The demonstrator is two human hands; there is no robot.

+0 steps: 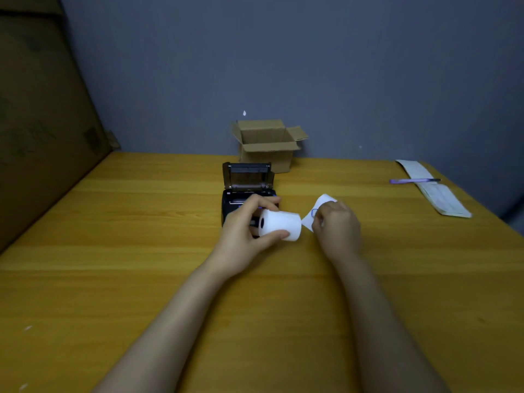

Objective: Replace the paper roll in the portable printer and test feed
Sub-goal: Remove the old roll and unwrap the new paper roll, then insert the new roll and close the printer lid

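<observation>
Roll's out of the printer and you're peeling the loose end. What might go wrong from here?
1. The right hand pulls the free paper tail sideways off the white paper roll; it may tear crooked and feed skewed.
2. The left hand pinches the roll only by its curved sides above the open black portable printer; a slip could let it unspool.
3. The winding direction could end up reversed when it is dropped in.

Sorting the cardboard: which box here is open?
The small cardboard box behind the printer, against the wall, flaps spread. The large cardboard carton at left shows no opening.
</observation>
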